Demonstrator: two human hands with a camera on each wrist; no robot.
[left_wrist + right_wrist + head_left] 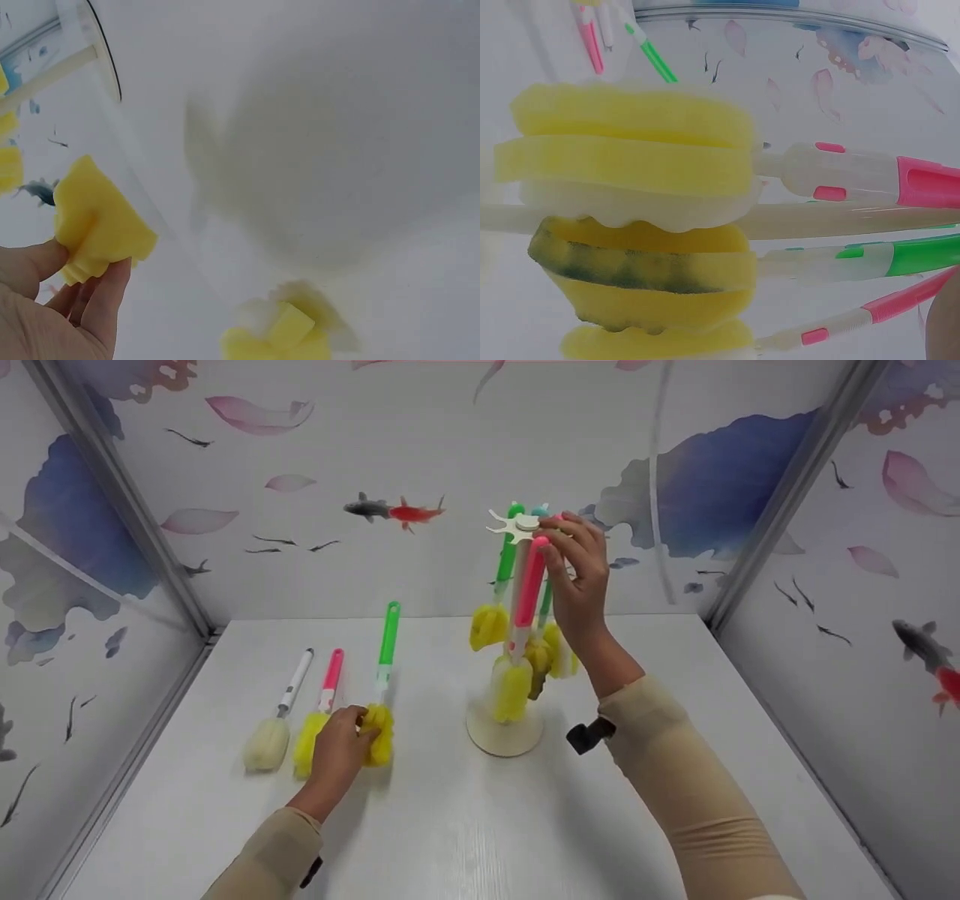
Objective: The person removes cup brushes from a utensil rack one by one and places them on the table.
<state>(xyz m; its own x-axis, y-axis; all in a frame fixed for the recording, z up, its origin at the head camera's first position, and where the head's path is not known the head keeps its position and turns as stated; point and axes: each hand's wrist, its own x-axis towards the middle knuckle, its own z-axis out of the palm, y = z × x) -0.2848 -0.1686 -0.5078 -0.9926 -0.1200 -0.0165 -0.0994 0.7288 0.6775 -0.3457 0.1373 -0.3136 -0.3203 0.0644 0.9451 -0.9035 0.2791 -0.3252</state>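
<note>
My left hand pinches the yellow sponge head of the green-handled brush; the left wrist view shows thumb and fingers on the sponge. At the top of a white stand, my right hand has its fingers around the end of a pink-handled brush. This brush hangs sponge down, its yellow and white sponge beside the pole. Other brushes hang around it, one with a dark-stained sponge. Only an edge of my right hand shows in the right wrist view.
On the table, left of my left hand, lie a pink-handled brush and a white brush with a cream sponge. The stand's round base rests at the middle. Patterned walls enclose the back and sides.
</note>
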